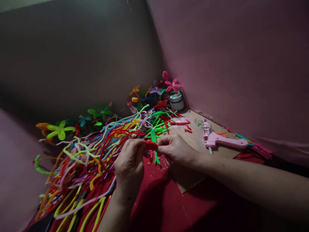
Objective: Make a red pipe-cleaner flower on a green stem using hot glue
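Observation:
Between my two hands a short red pipe cleaner piece [151, 145] is stretched sideways. My left hand [130, 158] pinches its left end with thumb and forefinger. At the other end my right hand [175, 148] grips it, also in a pinch. Just behind and below the red piece, a green pipe cleaner shape [154, 135] shows on the work surface, partly covered. A big heap of loose pipe cleaners [108, 138] in many colours spreads beside my left hand. Short red cut pieces [188, 129] lie beyond my right hand.
A pink glue gun [227, 141] rests on a cardboard sheet [193, 180] at the right. Yellow-handled pliers [70, 209] lie front left. Pipe cleaner flowers [60, 129] and a grey round container [177, 102] stand along the back, against the walls.

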The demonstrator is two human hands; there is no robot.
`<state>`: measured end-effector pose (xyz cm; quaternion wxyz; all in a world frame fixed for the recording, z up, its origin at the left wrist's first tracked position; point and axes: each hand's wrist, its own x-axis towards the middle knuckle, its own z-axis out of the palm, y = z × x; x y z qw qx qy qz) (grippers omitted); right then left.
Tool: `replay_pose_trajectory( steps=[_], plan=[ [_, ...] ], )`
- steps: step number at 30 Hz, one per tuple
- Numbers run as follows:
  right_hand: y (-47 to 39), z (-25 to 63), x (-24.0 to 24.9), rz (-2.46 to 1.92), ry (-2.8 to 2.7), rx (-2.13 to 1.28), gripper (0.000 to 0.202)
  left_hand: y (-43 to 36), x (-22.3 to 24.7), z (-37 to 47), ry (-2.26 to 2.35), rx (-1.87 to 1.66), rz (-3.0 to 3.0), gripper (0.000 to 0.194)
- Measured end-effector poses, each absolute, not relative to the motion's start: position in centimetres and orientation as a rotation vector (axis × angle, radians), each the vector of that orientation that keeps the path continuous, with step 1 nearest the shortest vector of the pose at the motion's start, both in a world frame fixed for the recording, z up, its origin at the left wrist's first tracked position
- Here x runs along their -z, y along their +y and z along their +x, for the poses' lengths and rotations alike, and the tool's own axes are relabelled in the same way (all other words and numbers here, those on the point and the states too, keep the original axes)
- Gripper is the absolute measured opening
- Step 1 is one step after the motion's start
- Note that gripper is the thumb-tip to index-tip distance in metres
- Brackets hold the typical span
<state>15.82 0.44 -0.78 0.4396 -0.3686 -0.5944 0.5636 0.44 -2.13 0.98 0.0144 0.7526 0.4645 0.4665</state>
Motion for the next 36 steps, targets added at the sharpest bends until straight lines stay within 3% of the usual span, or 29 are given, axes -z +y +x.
replay_pose_trajectory(
  steps=[13, 17, 21, 23, 31, 36],
  plan=[
    [0.5, 15.9, 1.0, -0.881, -1.391, -1.546, 0.012, -1.9, -0.8, 0.3, 1.489, -1.373, 2.579, 0.012],
    [0.6, 15.8, 0.9, -0.893, -1.358, -1.577, 0.012, -1.7, -0.8, 0.1, 1.398, -1.454, 2.253, 0.009],
    [0.8, 15.9, 0.8, -0.920, -1.292, -1.663, 0.014, -1.6, -1.3, 0.4, 1.400, -1.626, 1.686, 0.027],
    [1.0, 16.0, 0.8, -0.920, -1.261, -1.694, 0.015, -1.5, -1.6, 0.5, 1.425, -1.618, 1.546, 0.026],
    [1.4, 16.2, 1.2, -0.790, -1.158, -1.881, 0.014, -1.3, -1.2, 0.7, 1.271, -1.432, 1.568, 0.019],
    [1.0, 16.1, 0.9, -0.791, -1.244, -1.809, 0.013, -1.6, -1.4, 0.8, 1.303, -1.476, 1.580, 0.019]
  ],
)
